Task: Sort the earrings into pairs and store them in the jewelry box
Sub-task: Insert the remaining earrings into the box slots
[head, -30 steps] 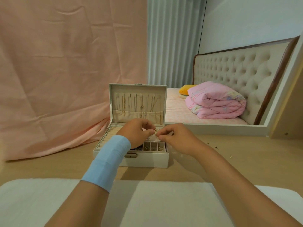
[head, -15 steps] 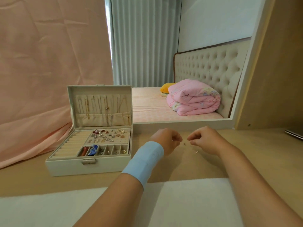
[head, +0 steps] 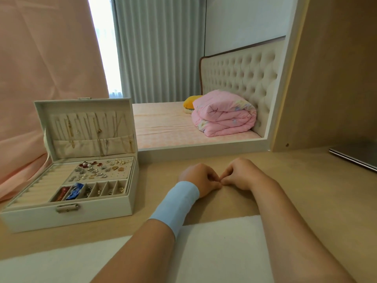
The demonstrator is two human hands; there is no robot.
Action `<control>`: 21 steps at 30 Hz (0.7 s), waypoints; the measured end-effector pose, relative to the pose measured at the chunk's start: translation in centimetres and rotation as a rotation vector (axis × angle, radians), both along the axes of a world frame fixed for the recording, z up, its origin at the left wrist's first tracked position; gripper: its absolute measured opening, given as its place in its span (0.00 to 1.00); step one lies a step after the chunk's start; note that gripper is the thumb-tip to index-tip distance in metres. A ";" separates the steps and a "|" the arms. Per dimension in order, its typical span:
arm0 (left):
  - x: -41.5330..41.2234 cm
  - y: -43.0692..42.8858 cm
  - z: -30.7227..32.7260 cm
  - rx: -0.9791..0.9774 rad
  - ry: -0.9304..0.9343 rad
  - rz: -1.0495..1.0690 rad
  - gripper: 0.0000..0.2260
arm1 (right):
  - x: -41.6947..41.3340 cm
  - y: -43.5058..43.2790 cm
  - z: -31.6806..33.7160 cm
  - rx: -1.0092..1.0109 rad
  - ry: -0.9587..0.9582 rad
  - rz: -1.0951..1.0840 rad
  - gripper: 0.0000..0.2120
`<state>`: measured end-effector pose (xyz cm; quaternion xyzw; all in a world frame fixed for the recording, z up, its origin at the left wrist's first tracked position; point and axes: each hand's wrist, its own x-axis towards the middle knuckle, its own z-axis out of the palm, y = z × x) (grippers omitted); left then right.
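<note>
Earrings (head: 98, 173) fill the box (head: 67, 218); sorting seems unfinished. Beside it, left hand (head: 201, 178) and right hand (head: 239, 174) meet with curled fingertips, their contents hidden.

A pink fabric sheet (head: 51, 78) hangs at the left beside pale grey pleated curtains (head: 159, 48), with a bright strip of window (head: 105, 48) between them. Behind the light wooden tabletop (head: 306, 190), a bed (head: 163, 127) with a tufted cream headboard (head: 240, 74) bears 1 folded pink quilt (head: 224, 113) touching a yellow pillow (head: 189, 102). A white cloth (head: 224, 252) covers the tabletop's near edge.
</note>
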<state>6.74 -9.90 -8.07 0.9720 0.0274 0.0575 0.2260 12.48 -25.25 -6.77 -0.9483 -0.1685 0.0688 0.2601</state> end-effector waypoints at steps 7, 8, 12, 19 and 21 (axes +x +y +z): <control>0.6 -1.0 -0.1 0.017 -0.018 0.074 0.09 | 0.0 0.1 -0.3 0.011 -0.065 -0.053 0.06; 0.7 -1.1 -0.2 0.024 -0.021 0.084 0.09 | 0.0 0.1 -0.2 0.016 -0.074 -0.061 0.07; 0.8 -1.2 -0.5 0.025 -0.019 0.086 0.06 | -0.1 0.4 -0.1 0.068 -0.110 -0.066 0.07; 0.7 -0.6 -0.7 0.011 -0.023 0.059 0.07 | -0.8 0.9 0.0 0.150 -0.171 -0.105 0.05; 0.7 -0.5 -0.7 -0.012 -0.024 0.053 0.08 | -0.8 0.7 0.1 0.141 -0.188 -0.142 0.05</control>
